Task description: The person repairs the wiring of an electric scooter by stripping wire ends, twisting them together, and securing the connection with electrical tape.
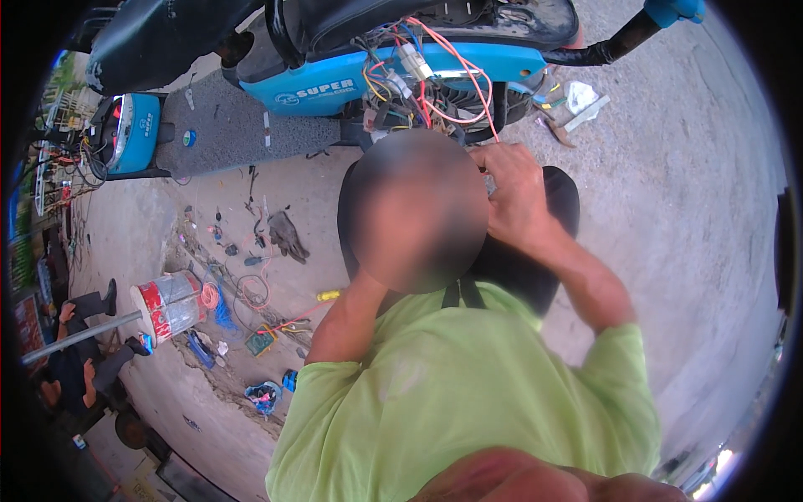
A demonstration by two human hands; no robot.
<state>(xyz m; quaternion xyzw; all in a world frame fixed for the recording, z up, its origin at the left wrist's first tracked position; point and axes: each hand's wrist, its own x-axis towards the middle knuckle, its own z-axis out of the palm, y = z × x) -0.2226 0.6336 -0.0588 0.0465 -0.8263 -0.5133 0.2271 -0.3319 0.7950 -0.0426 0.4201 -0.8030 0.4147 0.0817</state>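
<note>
A blue electric scooter (322, 79) stands in front of me with a bundle of loose wires (400, 84) and white plug connectors (414, 62) hanging out of its side. One long pink wire (481, 74) loops out to the right and runs down to my right hand (517, 191). That hand is closed, its fingers pinched at the wire's end. A round blurred patch covers my left hand (401, 222), hiding its fingers and whatever they touch. Both hands are close together over my dark-trousered knees, just below the wires.
On the ground to the left lie a dark glove (288, 236), a yellow-handled tool (329, 295), a multimeter (260, 340) and coiled wires (213, 297). A red-and-white bucket (170, 305) holds a pole. A person (79, 339) sits beyond it. A hammer (559, 132) lies right of the scooter.
</note>
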